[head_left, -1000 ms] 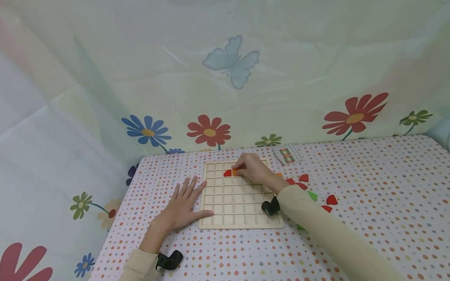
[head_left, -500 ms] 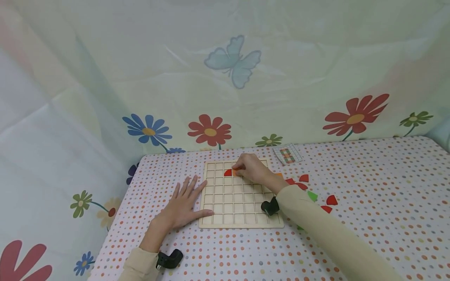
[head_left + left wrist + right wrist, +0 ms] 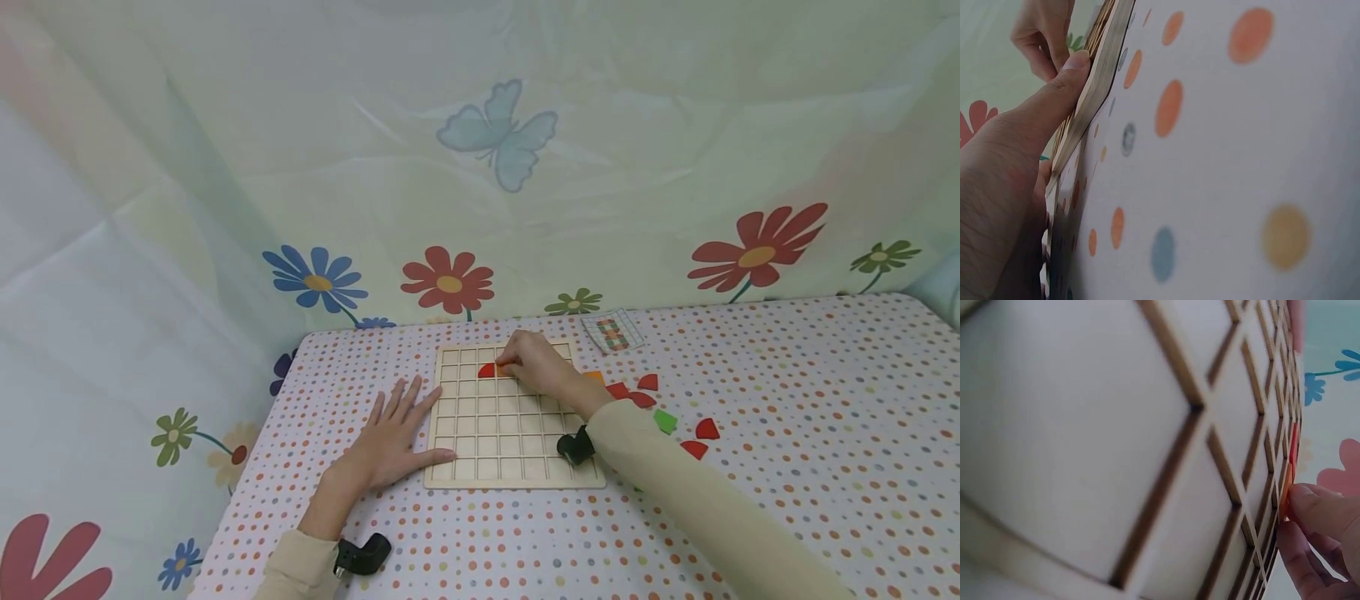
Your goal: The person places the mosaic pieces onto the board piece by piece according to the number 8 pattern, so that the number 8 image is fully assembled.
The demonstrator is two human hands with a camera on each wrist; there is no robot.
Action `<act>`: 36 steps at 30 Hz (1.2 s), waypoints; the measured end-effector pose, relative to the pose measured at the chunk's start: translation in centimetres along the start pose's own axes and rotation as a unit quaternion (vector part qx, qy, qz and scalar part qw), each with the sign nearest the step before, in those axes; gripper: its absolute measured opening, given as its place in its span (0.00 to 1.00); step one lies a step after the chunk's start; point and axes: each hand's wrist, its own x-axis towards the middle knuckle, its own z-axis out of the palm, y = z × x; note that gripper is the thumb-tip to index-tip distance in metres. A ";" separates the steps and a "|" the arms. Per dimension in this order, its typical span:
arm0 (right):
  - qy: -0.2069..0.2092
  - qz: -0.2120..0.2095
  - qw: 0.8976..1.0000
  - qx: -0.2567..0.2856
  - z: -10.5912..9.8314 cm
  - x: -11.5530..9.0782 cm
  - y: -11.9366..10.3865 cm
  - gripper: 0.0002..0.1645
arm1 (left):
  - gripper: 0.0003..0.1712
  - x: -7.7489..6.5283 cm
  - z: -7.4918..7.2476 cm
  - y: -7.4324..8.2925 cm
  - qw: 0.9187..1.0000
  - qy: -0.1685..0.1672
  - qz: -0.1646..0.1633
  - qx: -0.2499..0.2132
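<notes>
A wooden grid board [image 3: 487, 427] lies on the table. My left hand [image 3: 386, 443] is spread at its left edge, the thumb over the near left corner, as the left wrist view also shows. Near the board's far side, my right hand [image 3: 542, 367] pinches a small orange tile [image 3: 1285, 497] between thumb and fingers, over a grid cell. Directly left of it, a red quarter-round tile [image 3: 487, 370] sits in a cell. How far the orange tile is seated in its cell is hidden by the fingers.
Right of the board lie loose tiles: red quarter-rounds [image 3: 707, 428], a green one [image 3: 664, 421] and an orange one [image 3: 595, 377] partly behind the right wrist. A printed pattern card [image 3: 612, 331] lies at the back. The table [image 3: 810, 400] has a dotted cover.
My right forearm has shifted slightly, showing more of the green and red tiles beside it. Both hands stay in place, the right still at the orange tile.
</notes>
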 end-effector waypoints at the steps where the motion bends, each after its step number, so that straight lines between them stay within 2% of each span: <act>1: 0.000 -0.001 1.000 -0.003 0.0 0.0 0.0 0.09 | 0.60 0.0 0.0 0.0 1.000 0.003 0.002 -0.002; 7: 0.005 0.007 1.000 0.025 -0.3 -0.9 -0.2 0.12 | 0.59 0.0 0.1 0.1 1.000 0.008 0.005 0.000; 13: 0.025 -0.015 0.998 0.056 -1.8 -3.3 -0.5 0.13 | 0.60 -0.2 0.1 0.2 1.000 0.011 0.006 -0.001; 17: 0.023 -0.015 0.999 0.042 -3.4 -5.9 -0.7 0.13 | 0.60 -0.3 0.0 0.2 1.000 0.014 0.007 -0.006; 28: -0.021 0.001 1.000 -0.024 -7.7 -14.0 0.0 0.10 | 0.60 -0.3 0.0 0.3 1.000 0.011 0.005 -0.008; 33: -0.029 0.015 0.998 -0.047 -8.4 -16.9 0.9 0.13 | 0.60 -0.1 0.1 0.1 1.000 0.011 0.006 -0.005; 36: -0.016 0.021 0.998 -0.059 -8.4 -17.9 1.4 0.15 | 0.60 -0.1 0.1 0.1 1.000 0.009 0.007 -0.003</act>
